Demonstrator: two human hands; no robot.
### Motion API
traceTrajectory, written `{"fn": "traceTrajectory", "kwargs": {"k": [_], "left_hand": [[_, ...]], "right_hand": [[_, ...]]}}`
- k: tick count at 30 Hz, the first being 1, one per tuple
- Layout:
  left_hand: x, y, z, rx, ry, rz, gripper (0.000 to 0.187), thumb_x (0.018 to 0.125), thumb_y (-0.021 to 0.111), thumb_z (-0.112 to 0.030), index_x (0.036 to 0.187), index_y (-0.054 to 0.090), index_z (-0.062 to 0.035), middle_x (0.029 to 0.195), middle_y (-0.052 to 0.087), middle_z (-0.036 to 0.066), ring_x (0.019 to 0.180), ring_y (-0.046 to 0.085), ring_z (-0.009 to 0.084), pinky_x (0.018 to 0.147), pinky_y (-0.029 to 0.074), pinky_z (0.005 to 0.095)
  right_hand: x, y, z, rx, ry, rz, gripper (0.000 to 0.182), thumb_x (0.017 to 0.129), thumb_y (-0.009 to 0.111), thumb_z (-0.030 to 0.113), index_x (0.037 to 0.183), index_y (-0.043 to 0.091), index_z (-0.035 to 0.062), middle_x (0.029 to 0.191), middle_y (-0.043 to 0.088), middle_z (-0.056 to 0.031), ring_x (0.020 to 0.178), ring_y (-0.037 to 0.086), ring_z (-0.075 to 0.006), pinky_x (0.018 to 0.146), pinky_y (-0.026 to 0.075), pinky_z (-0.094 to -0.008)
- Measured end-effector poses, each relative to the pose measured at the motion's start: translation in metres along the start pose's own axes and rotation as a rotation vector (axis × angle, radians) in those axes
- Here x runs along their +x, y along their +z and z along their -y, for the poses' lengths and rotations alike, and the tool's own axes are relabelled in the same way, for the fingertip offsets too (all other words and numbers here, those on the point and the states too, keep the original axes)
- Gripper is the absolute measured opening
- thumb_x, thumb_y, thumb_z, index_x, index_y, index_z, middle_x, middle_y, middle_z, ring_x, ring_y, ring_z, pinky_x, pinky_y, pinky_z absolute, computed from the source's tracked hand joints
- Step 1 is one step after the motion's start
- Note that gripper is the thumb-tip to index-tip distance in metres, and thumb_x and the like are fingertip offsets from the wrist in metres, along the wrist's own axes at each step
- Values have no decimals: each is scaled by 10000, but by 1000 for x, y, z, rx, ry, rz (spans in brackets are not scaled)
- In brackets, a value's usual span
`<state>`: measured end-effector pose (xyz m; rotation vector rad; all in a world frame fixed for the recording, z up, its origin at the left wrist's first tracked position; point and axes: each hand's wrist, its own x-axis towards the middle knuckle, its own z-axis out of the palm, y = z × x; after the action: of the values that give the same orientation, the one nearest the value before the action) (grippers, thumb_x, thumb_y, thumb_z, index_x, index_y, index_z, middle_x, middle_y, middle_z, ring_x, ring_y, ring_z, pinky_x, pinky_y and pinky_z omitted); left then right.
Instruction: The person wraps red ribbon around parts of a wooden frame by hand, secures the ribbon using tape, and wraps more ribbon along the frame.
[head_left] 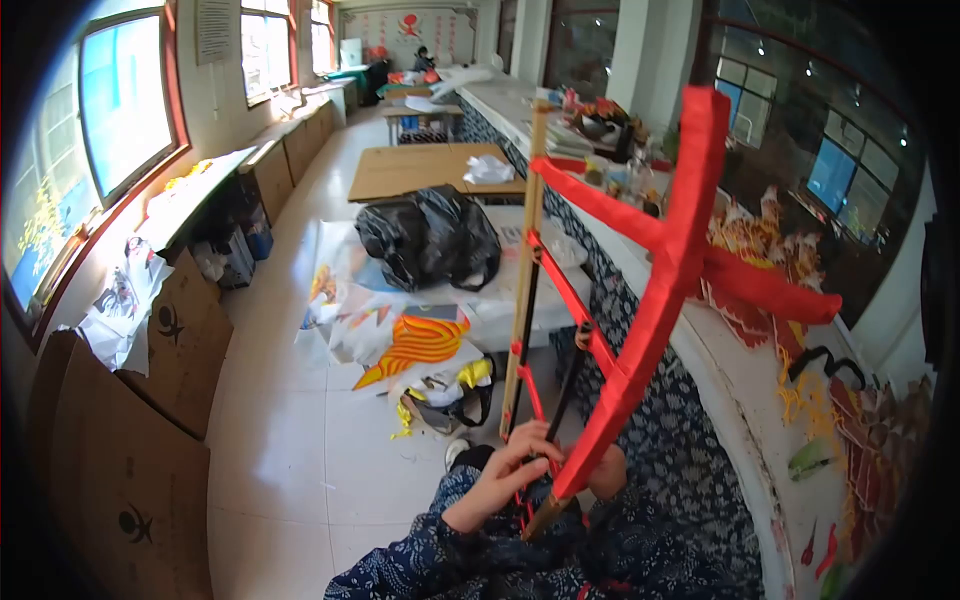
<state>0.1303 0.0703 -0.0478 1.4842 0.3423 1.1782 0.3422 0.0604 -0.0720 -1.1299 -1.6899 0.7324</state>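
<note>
A tall wooden frame (640, 355) wrapped in red tape or cloth stands tilted in front of me, with short red arms branching off its upper part. A thin bare wooden stick (527, 270) runs along its left side, joined to it by red strips and dark rods. My left hand (512, 472) is closed around the lower part of the frame, fingers curled over the rods. My right hand (608, 474) is closed at the lower end of the thick red bar, which partly hides its fingers. Both sleeves are blue with a white pattern.
A long counter (715, 385) runs along the right, bearing feathery orange-red pieces (865, 440). Ahead, a black plastic bag (430, 235) lies on a low table, with a yellow-and-black bag (445, 398) on the floor. Cardboard boxes (120, 480) line the left.
</note>
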Motion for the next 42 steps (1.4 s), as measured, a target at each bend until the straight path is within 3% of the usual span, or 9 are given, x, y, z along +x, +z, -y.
{"fn": "traceTrajectory", "kwargs": {"k": [3,8,12,15,24,27,31,35,42], "left_hand": [[3,-3,4,73,-28,-65,88,892,597,-78,946,658,-44,1026,605,42,1196,447,233,1116,197,409],[10,8,6,37,-53,-92,54,865,628,-47,903,662,-28,1035,616,60,1120,511,227,1135,150,434],[3,9,14,-16,-149,-159,61,863,634,-47,907,661,-15,1063,618,66,1131,512,230,1132,164,434],[4,4,22,109,-3,-147,132,861,613,-4,982,646,39,1035,621,70,1036,557,201,925,438,332],[5,20,18,184,-96,-235,102,821,589,44,901,649,25,971,625,88,1057,551,225,1024,372,381],[1,16,21,125,14,-132,151,884,582,-73,964,658,30,1151,591,143,1201,473,241,1044,339,386],[-8,14,17,-71,-29,-247,357,925,501,-337,946,612,2,1067,584,141,1209,428,289,1119,227,452],[-10,13,12,93,-34,-139,477,917,459,-470,1016,613,-29,1134,558,162,1266,362,299,1132,192,471],[-13,41,4,1,-101,-221,446,923,476,-480,1020,632,-74,1243,500,165,1319,332,320,1136,190,483]], "right_hand": [[-7,-11,12,-164,-159,-12,95,772,622,-10,850,670,17,860,671,-104,740,658,-230,652,496,-278],[-21,-29,16,169,3,28,47,800,669,7,845,666,-7,802,653,-95,682,625,-183,602,464,-270],[-23,-52,30,97,-67,105,47,809,638,-39,845,667,-32,787,652,-103,707,651,-171,607,483,-265],[-29,-61,36,92,-104,121,34,806,657,-21,837,670,-29,781,653,-100,693,645,-173,598,475,-264],[-32,-68,32,60,-128,22,102,808,720,118,862,695,35,792,661,-90,681,634,-231,606,480,-296],[-8,-61,18,63,-233,-3,120,810,715,153,871,699,51,798,662,-84,700,640,-242,619,489,-309],[12,-46,7,64,-298,1,144,816,704,205,873,702,73,804,664,-72,729,648,-246,635,499,-326],[17,-43,2,61,-329,0,169,817,696,245,861,702,83,808,665,-63,745,649,-248,643,503,-338],[19,-53,-4,81,-382,30,100,809,714,128,864,690,48,786,653,-85,737,649,-248,646,505,-321]]}}
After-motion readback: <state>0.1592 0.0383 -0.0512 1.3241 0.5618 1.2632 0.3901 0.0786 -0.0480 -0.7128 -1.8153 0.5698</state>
